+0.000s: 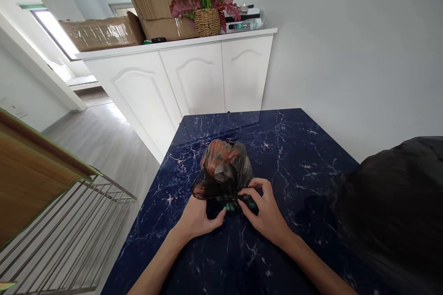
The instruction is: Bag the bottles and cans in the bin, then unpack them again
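A thin black plastic bag (pixel 228 166) lies bunched on the dark blue marbled table (pixel 273 147). Through its film show orange-brown, rounded contents that I cannot name. My right hand (pixel 260 205) pinches the gathered near end of the bag between thumb and fingers. At the bag's near left side, my left hand (pixel 199 216) has its fingers partly behind a loop of the film and holds it there. Its thumb stretches toward the gathered part. A bit of green shows beneath the film between the hands.
A large black plastic bag (pixel 398 203) bulges at the table's right. White cabinets (pixel 197 73) beyond carry cardboard boxes (pixel 104 32), a flower basket (pixel 206 22) and a clear bottle (pixel 249 24). A metal rack (pixel 79 230) stands on the left.
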### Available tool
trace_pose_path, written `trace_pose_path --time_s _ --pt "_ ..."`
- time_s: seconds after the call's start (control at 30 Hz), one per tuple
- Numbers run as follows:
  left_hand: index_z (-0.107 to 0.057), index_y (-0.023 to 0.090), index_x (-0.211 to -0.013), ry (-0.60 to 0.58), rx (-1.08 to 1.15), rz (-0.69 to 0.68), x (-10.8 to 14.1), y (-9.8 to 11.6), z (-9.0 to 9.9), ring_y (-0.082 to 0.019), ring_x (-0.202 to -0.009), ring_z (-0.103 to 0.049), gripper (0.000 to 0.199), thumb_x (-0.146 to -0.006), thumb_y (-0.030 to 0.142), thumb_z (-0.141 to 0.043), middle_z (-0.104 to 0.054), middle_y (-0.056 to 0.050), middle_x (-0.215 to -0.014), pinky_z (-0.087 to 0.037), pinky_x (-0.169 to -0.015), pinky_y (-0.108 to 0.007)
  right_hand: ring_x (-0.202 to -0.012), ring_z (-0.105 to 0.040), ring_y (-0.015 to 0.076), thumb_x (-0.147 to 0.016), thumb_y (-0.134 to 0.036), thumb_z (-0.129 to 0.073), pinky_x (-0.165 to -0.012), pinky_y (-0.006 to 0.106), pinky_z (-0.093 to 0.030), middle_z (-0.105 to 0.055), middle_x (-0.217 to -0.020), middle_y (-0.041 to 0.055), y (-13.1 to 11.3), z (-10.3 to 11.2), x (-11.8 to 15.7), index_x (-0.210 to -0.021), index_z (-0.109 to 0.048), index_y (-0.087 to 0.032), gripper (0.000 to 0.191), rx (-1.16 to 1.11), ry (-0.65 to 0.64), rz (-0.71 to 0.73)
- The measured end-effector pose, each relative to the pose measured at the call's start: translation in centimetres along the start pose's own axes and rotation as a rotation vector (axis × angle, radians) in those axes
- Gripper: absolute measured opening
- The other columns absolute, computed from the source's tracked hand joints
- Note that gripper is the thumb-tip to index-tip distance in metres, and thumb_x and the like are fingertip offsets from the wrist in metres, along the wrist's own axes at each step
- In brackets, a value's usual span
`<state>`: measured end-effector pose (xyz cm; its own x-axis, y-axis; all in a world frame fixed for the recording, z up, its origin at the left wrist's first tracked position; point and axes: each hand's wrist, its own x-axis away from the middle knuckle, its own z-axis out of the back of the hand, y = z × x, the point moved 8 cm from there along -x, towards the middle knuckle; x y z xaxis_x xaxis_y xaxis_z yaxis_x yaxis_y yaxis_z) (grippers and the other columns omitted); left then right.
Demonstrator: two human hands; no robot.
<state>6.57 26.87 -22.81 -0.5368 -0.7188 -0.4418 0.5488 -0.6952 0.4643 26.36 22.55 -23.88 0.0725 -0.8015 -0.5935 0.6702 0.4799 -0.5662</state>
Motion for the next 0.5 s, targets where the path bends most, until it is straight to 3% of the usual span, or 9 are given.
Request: trace_pose_path --time_s 0.23,0.43,0.5 --pt "-0.061 0.021 -0.133 0.093 0.057 0.094 0.2 -1.8 0.1 -0.035 -0.121 -0.068 0.037 -0.096 0.028 -0.06 -0.07 -0.016 -0.127 -0.056 -0.106 -0.053 -0.109 -0.059 0.0275 -0.107 -0.026 -0.059 -0.092 0.048 -0.058 -0.051 -0.113 0.01 0.7 0.6 0.2 -0.11 -0.059 -0.026 0.003 -0.044 0.071 -0.059" --pt "-0.049 0.024 -0.103 0.255 0.128 0.261 0.4 -3.6 1.4 -0.022 -0.097 -0.066 0.001 -0.103 0.025 -0.048 -0.065 -0.01 -0.116 -0.056 -0.086 -0.036 -0.104 -0.06 0.0253 -0.108 -0.033 -0.057 -0.085 0.042 -0.056 -0.054 -0.112 0.0086 2.3 2.0 0.5 -0.107 -0.058 -0.026 0.006 -0.155 0.217 -0.246" --pt "-0.044 0.025 -0.1 0.341 0.144 0.329 0.7 -4.6 1.9 -0.021 -0.099 -0.065 0.004 -0.104 0.026 -0.045 -0.063 -0.009 -0.117 -0.054 -0.086 -0.035 -0.101 -0.06 0.0249 -0.108 -0.037 -0.055 -0.085 0.043 -0.055 -0.055 -0.11 0.0078 3.3 2.5 0.8 -0.106 -0.055 -0.026 0.011 -0.184 0.283 -0.331"
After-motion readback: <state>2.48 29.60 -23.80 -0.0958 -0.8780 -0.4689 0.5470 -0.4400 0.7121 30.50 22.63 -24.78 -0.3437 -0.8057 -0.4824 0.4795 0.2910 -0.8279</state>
